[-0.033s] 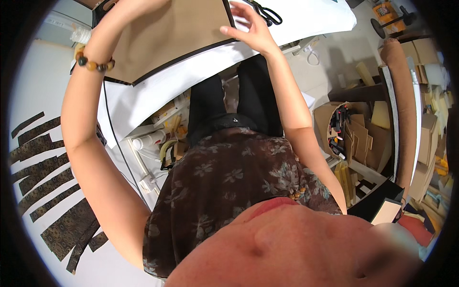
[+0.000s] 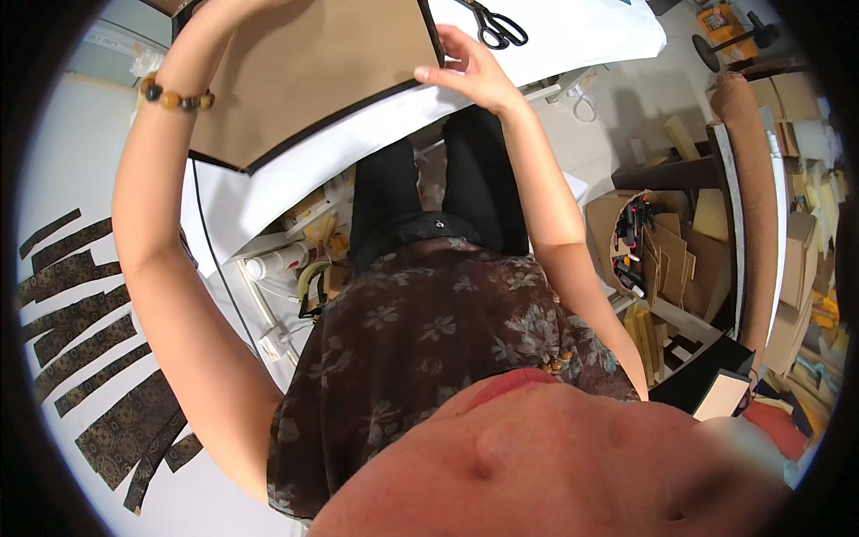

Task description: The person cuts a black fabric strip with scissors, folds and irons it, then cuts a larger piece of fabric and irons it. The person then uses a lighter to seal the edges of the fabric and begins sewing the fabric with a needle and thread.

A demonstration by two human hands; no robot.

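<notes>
I hold a flat brown board (image 2: 313, 72) with a dark edge in both hands, tilted above a white table (image 2: 573, 36). My left hand (image 2: 204, 36) grips its left side near the top of the picture and is partly cut off there. A beaded bracelet (image 2: 174, 94) sits on that wrist. My right hand (image 2: 470, 67) pinches the board's right corner with its fingers over the edge. Black scissors (image 2: 497, 27) lie on the table just beyond my right hand.
Several dark patterned fabric strips (image 2: 80, 358) lie on a pale surface at the left. Bottles and small items (image 2: 286, 264) sit on a shelf under the table. At the right stand a box of cardboard pieces (image 2: 667, 255) and a brown roll (image 2: 747, 179).
</notes>
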